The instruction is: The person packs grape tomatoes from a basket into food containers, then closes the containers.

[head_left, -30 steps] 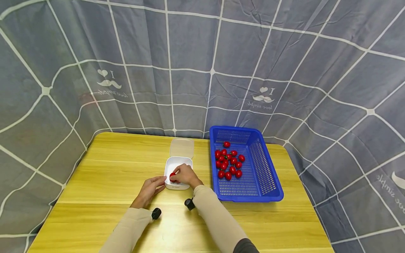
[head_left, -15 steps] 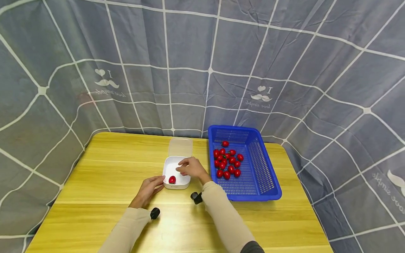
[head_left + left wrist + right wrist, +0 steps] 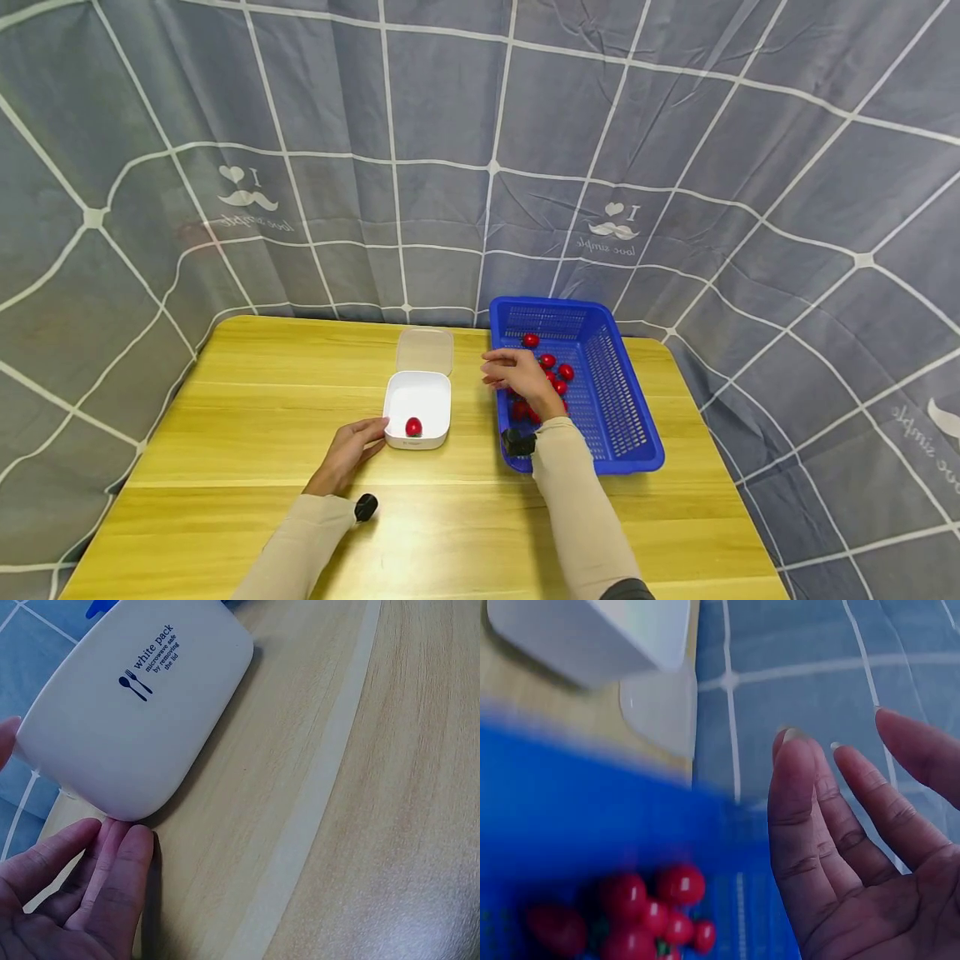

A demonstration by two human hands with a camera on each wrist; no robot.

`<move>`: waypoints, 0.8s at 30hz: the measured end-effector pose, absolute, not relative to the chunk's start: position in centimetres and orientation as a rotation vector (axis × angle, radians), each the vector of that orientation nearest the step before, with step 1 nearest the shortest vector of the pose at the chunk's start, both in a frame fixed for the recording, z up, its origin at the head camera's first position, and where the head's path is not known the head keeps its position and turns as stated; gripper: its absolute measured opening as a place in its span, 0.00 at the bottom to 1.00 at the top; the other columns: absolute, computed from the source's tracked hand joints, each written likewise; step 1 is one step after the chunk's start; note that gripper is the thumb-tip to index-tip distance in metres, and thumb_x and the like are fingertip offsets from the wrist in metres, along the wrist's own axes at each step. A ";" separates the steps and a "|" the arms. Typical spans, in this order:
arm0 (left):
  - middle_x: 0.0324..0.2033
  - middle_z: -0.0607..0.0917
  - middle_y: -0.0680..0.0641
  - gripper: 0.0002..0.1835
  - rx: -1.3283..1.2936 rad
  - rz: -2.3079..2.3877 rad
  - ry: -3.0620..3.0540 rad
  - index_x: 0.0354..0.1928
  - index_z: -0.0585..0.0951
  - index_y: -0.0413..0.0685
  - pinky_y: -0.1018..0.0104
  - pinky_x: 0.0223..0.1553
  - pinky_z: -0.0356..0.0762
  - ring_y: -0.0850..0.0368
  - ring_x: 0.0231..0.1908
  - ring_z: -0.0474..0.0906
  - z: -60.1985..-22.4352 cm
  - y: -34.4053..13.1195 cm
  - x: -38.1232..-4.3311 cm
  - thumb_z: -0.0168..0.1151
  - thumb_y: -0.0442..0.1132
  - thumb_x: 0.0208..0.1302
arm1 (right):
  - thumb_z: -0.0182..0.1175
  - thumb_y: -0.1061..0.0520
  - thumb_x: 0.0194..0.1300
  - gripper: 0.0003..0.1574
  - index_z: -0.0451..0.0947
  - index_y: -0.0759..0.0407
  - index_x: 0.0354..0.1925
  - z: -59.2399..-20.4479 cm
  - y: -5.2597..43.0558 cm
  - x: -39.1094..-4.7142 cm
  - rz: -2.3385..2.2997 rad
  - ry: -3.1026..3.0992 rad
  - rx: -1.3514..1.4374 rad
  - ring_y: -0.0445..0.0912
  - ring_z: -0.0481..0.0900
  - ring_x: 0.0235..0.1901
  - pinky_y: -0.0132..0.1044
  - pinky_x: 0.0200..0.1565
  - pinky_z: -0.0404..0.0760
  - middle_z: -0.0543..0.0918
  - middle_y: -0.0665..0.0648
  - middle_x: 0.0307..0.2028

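Observation:
A small square white box (image 3: 431, 443), printed "white pack" in the left wrist view, stands on the table with a single cherry tomato (image 3: 413, 427) near its front wall. My left hand (image 3: 348, 450) rests against the box's left side; in the left wrist view its straight fingers (image 3: 124, 870) meet the lower corner, and another fingertip lies at the rim. Over the left side of a blue basket (image 3: 621, 392) is my right hand (image 3: 522, 377), its fingers loosely extended and holding nothing. Several cherry tomatoes (image 3: 681, 885) lie in the basket, some hidden beneath this hand.
Behind the white box lies a translucent lid (image 3: 424, 350), flat on the wooden table (image 3: 285, 383). The basket stands at the right, its raised left wall between its tomatoes and the box. A grey checked curtain (image 3: 442, 200) hangs along the table's back.
My right hand has let go of the cherry tomato inside the white box, lifted out and moved right over the basket. My left hand has stayed at the box.

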State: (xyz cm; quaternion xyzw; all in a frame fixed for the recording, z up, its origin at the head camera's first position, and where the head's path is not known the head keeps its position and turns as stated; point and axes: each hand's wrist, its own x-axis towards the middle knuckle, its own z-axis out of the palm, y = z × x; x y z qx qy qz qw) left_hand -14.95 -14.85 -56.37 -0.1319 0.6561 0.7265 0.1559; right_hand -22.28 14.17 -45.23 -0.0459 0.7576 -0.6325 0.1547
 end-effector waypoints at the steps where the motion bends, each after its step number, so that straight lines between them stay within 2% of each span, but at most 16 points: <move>1: 0.61 0.70 0.33 0.30 -0.377 2.081 1.879 0.63 0.67 0.25 0.65 0.59 0.75 0.57 0.51 0.75 -56.4 -14.9 -15.0 0.57 0.44 0.71 | 0.58 0.67 0.67 0.22 0.71 0.78 0.56 -45.3 14.8 -22.3 -1.832 2.171 -0.120 0.55 0.84 0.37 0.44 0.43 0.87 0.81 0.73 0.45; 3: 0.61 0.70 0.33 0.30 -0.380 2.085 1.878 0.63 0.67 0.25 0.65 0.59 0.75 0.58 0.51 0.75 -56.4 -14.8 -15.0 0.57 0.44 0.71 | 0.57 0.68 0.67 0.22 0.71 0.80 0.56 -45.9 16.1 -22.6 -1.882 2.169 -0.087 0.50 0.83 0.35 0.43 0.42 0.87 0.81 0.73 0.45; 5: 0.61 0.70 0.33 0.30 -0.383 2.090 1.876 0.63 0.67 0.25 0.65 0.60 0.74 0.58 0.52 0.74 -56.4 -14.8 -15.0 0.57 0.44 0.70 | 0.56 0.69 0.67 0.22 0.70 0.81 0.56 -46.2 17.2 -22.7 -1.910 2.165 -0.067 0.51 0.84 0.36 0.43 0.42 0.87 0.80 0.76 0.46; 8: 0.62 0.69 0.32 0.31 -0.384 2.085 1.881 0.63 0.67 0.25 0.63 0.61 0.73 0.55 0.54 0.74 -56.4 -14.8 -14.9 0.58 0.45 0.70 | 0.56 0.68 0.67 0.23 0.69 0.82 0.57 -46.6 18.6 -22.7 -1.947 2.146 -0.001 0.50 0.84 0.35 0.42 0.42 0.87 0.81 0.74 0.45; 14: 0.63 0.68 0.31 0.31 -0.380 2.070 1.893 0.64 0.66 0.25 0.60 0.63 0.71 0.48 0.59 0.70 -56.4 -14.7 -14.7 0.57 0.45 0.71 | 0.55 0.68 0.68 0.23 0.67 0.82 0.58 -47.9 20.6 -22.6 -1.944 2.119 0.138 0.47 0.83 0.34 0.47 0.47 0.85 0.84 0.62 0.40; 17: 0.63 0.68 0.31 0.31 -0.381 2.075 1.891 0.63 0.66 0.25 0.60 0.63 0.70 0.48 0.60 0.70 -56.4 -14.7 -14.7 0.56 0.45 0.71 | 0.55 0.68 0.68 0.23 0.69 0.80 0.58 -48.5 21.1 -22.6 -1.900 2.137 0.226 0.50 0.83 0.37 0.49 0.49 0.84 0.83 0.65 0.42; 20: 0.62 0.68 0.32 0.31 -0.381 2.074 1.895 0.63 0.66 0.25 0.60 0.63 0.71 0.48 0.59 0.70 -56.4 -14.7 -14.7 0.57 0.45 0.71 | 0.56 0.68 0.67 0.23 0.70 0.78 0.58 -49.1 21.4 -22.7 -1.858 2.161 0.297 0.51 0.83 0.39 0.47 0.47 0.85 0.82 0.69 0.46; 24: 0.62 0.69 0.31 0.31 -0.373 2.069 1.902 0.63 0.66 0.25 0.60 0.63 0.71 0.48 0.59 0.71 -56.5 -14.8 -14.8 0.57 0.46 0.71 | 0.56 0.69 0.65 0.22 0.71 0.78 0.57 -49.7 21.5 -22.9 -1.825 2.187 0.352 0.46 0.82 0.34 0.45 0.43 0.87 0.83 0.66 0.42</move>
